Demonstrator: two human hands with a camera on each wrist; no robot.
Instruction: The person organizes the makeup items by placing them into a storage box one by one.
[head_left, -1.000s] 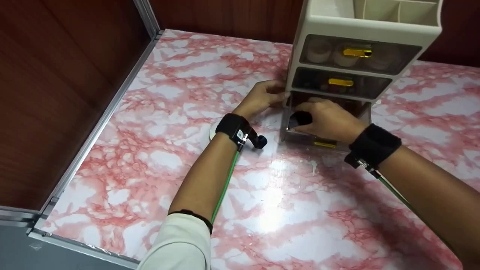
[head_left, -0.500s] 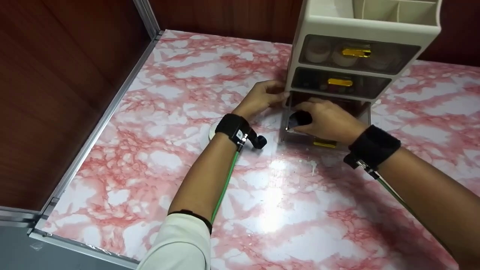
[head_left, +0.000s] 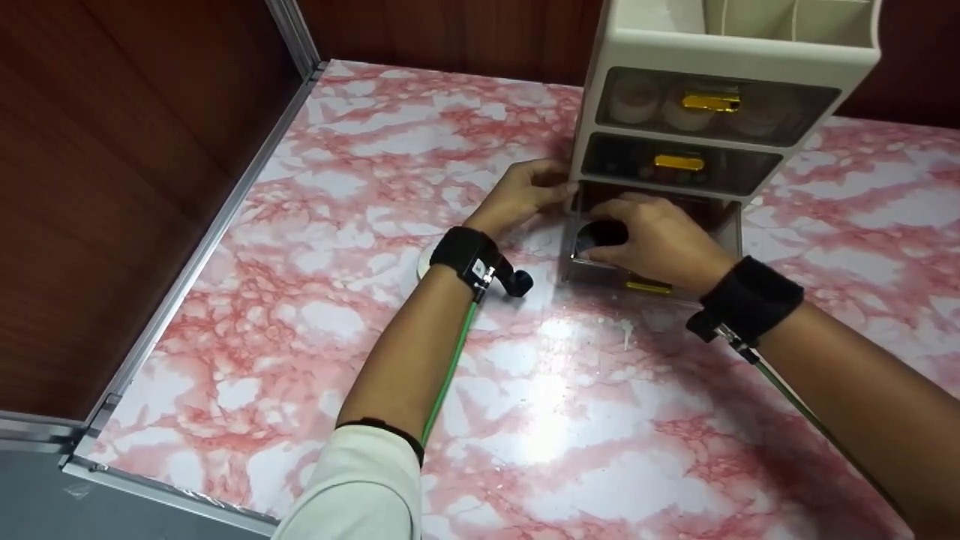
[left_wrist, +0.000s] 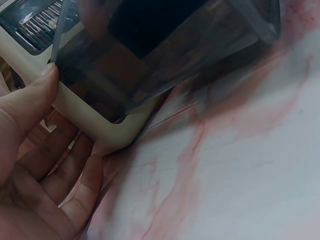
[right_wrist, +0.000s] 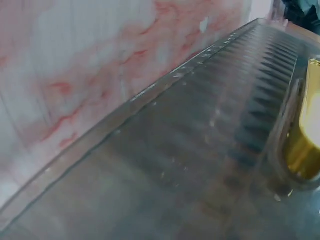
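Observation:
A cream drawer organizer (head_left: 742, 52) stands at the back right, its lowest drawer (head_left: 731, 232) pulled out. My right hand (head_left: 660, 236) reaches into that drawer and holds a smooth black object (head_left: 600, 238) near the left front corner, thumb below and fingers above. In the left wrist view a dark shape (left_wrist: 150, 25) shows through the clear drawer wall; its kind cannot be told. My left hand (head_left: 521, 199) grips the organizer's left front edge, thumb on the front frame and fingers against the side. The right wrist view shows the drawer's see-through front and gold handle (right_wrist: 306, 130).
Two upper drawers with gold handles are shut; pale round items (head_left: 634, 101) show in the top one. Open compartments (head_left: 757, 16) form the organizer's top. A white round thing (head_left: 425, 262) lies partly under my left wrist. A metal-edged wooden panel (head_left: 150, 187) bounds the marbled table (head_left: 315, 322).
Hardly anything differs. My right hand and the black object shift very slightly inside the drawer; a bit more of the object shows. My left hand stays on the organizer's edge.

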